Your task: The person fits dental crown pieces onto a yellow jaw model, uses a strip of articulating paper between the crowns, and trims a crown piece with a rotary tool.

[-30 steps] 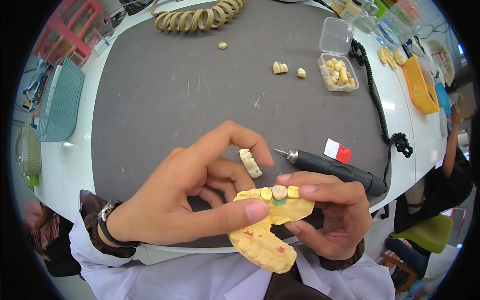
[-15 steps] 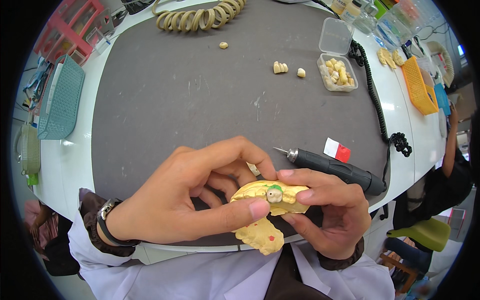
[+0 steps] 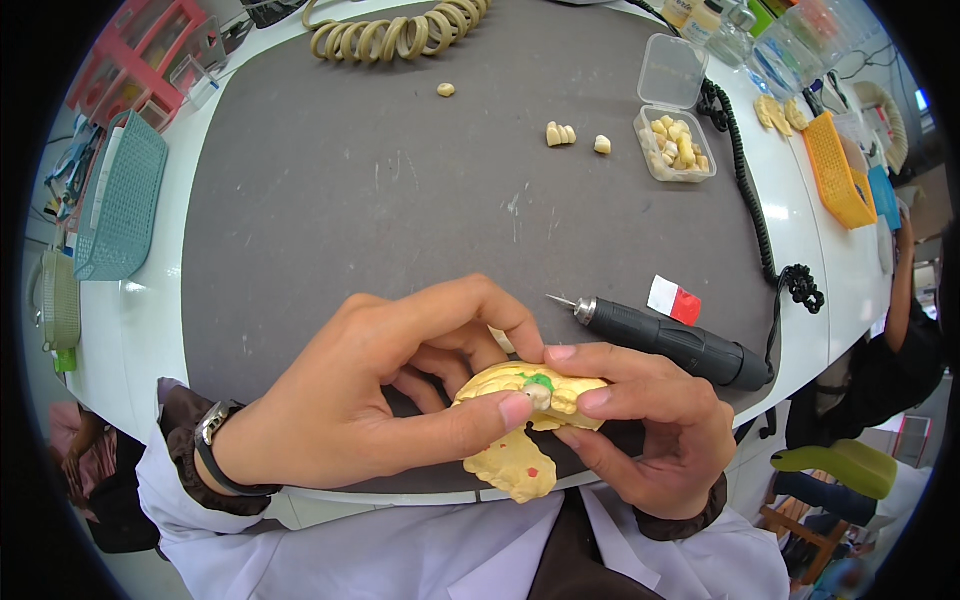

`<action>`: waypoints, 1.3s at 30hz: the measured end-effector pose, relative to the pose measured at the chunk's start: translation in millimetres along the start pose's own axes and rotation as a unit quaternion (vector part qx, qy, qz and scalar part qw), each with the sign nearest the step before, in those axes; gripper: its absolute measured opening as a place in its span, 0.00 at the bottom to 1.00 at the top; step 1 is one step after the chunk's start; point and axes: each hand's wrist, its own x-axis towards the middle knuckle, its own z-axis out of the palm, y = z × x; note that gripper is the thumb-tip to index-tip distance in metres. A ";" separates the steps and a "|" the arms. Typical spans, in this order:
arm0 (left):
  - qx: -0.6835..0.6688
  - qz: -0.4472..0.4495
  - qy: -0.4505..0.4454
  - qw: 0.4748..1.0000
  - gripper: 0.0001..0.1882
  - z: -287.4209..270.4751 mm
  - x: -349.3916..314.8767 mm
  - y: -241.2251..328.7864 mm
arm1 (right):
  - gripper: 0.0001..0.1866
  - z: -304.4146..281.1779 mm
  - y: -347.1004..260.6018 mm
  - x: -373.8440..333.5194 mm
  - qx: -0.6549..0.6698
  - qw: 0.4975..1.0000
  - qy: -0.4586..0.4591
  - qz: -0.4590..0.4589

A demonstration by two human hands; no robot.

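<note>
A yellow plaster dental model (image 3: 508,470) is held in front of my chest, its row of teeth facing up and toward me. On it sits a pale tooth crown (image 3: 540,396) with green colouring along its upper edge. Small red marks dot the lower part. My left hand (image 3: 400,375) grips the model's left side, thumb in front beside the crown, fingers behind. My right hand (image 3: 655,420) pinches its right end between thumb and fingers. Just beyond my right hand, a black handpiece (image 3: 670,343) with a thin metal bur lies on the mat.
A grey mat (image 3: 350,200) covers the white table. Loose tooth crowns (image 3: 560,135) lie toward the back, near an open clear box (image 3: 676,150) of teeth. A red-and-white piece (image 3: 675,300) lies beside the handpiece. Baskets stand left (image 3: 125,200) and right (image 3: 838,170); a coiled black cord (image 3: 745,180) runs along the right.
The model has shifted slightly left and tilted, so the crown now shows less of its top. Both hands keep their hold, the right moving a little left with it.
</note>
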 end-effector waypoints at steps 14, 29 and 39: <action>0.001 0.005 0.004 1.000 0.15 1.2 0.3 -1.0 | 0.19 0.0 -0.4 0.1 -0.015 1.000 0.004 -0.002; 0.009 0.013 0.004 1.000 0.15 2.6 1.0 -0.5 | 0.20 -0.5 -0.3 -0.2 -0.016 1.000 0.003 -0.002; 0.018 0.021 0.006 1.000 0.15 2.5 0.8 -2.2 | 0.19 -0.2 -1.0 0.2 -0.026 1.000 0.006 0.002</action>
